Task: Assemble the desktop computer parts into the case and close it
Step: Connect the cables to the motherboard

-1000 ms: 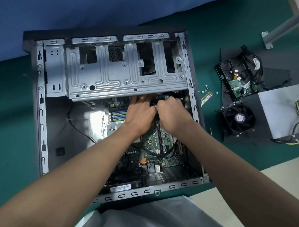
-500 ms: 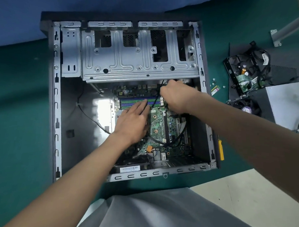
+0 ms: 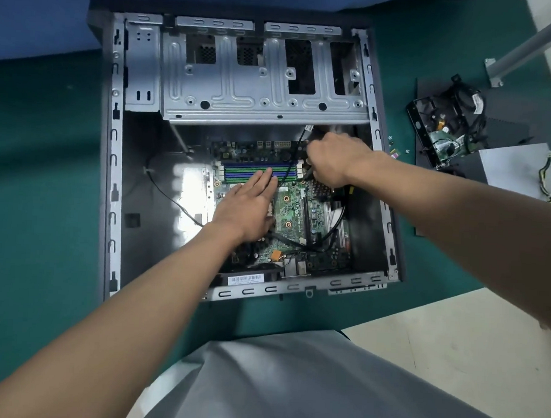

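While the open case (image 3: 113, 170) lies on the green bench (image 3: 31, 198), the left hand (image 3: 249, 207) rests flat on the motherboard (image 3: 294, 209) inside, grip released; the right hand (image 3: 333, 162), grip clenched, pinches a black cable (image 3: 289, 165) at the motherboard's far right corner.

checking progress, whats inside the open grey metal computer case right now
A green motherboard with blue and green memory slots and black cables. The flat left hand and curled right hand cover parts of it; those parts are hidden.
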`<state>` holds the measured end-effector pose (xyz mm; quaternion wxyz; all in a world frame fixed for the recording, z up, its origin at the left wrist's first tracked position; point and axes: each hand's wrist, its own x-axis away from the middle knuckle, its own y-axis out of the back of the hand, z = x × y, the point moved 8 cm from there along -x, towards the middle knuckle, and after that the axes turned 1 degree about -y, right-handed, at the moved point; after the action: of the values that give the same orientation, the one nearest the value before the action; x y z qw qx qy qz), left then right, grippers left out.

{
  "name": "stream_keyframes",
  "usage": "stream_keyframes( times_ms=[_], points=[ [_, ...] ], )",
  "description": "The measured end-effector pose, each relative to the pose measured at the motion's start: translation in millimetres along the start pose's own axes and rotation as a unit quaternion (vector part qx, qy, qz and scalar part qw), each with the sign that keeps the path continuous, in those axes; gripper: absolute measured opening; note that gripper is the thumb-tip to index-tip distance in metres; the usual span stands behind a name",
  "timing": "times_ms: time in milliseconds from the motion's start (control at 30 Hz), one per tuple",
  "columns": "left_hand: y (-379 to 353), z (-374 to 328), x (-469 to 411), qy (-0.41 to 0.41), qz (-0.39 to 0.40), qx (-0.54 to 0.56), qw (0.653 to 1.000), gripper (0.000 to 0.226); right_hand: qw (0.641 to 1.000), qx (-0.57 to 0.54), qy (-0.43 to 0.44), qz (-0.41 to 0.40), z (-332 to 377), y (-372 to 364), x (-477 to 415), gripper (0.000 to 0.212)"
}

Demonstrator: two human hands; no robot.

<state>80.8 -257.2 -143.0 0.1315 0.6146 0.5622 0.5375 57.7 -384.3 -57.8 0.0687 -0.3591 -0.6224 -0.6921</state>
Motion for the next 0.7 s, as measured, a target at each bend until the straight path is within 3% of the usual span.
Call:
stream_keyframes(
  times_ms=[267, 400, 500, 700],
  points=[
    [0.4, 2.4, -1.4, 0.003, 0.007, -0.002, 1.000, 0.088, 0.999, -0.001, -0.021, -0.039, -6.2, -2.6, -5.2, 0.015],
    [1.7, 2.1, -0.9, 0.008, 0.011, -0.006, 1.000, 0.087, 0.999, 0.012, -0.036, 0.011, -9.7, -9.1, -4.4, 0.030],
    [2.4, 2.5, -0.8, 0.010, 0.010, -0.008, 1.000, 0.086, 1.000, -0.003, -0.014, -0.002, -5.8, -4.9, -3.0, 0.009],
    [2.0, 3.7, -1.6, 0.008, 0.006, -0.006, 1.000, 0.086, 0.998, 0.008, -0.015, -0.068, -0.6, -2.1, -3.7, 0.004]
  ],
)
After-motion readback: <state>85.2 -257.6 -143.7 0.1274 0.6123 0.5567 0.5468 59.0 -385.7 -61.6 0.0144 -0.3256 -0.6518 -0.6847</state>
